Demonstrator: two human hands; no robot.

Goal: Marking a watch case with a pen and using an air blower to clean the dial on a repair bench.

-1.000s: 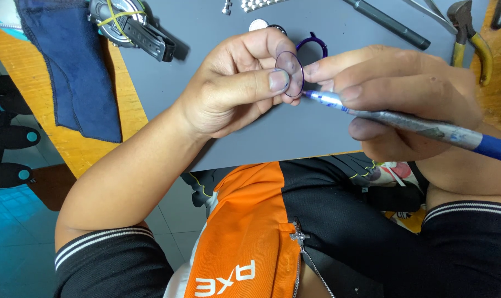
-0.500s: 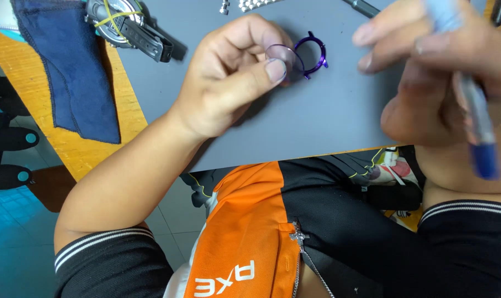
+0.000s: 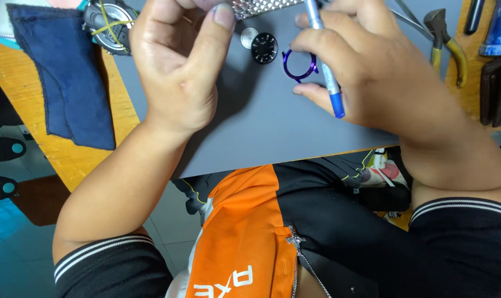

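- The left hand (image 3: 178,72) is raised above the grey worktop (image 3: 250,132), palm toward the camera, fingers curled inward; whether it pinches anything I cannot tell.
- The right hand (image 3: 372,72) grips a blue-tipped pen-like tool (image 3: 325,60), tip pointing down.
- A purple watch bezel ring (image 3: 299,66) lies on the worktop, touching the right fingers, beside a black dial (image 3: 264,48).

place: watch-repair workbench | evidence: grey mat (image 3: 250,127), pliers (image 3: 446,41), watch dial (image 3: 264,48), purple bezel (image 3: 299,66)

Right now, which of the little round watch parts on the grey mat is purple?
The open ring beside the right hand. The black dial and small silver disc are solid.
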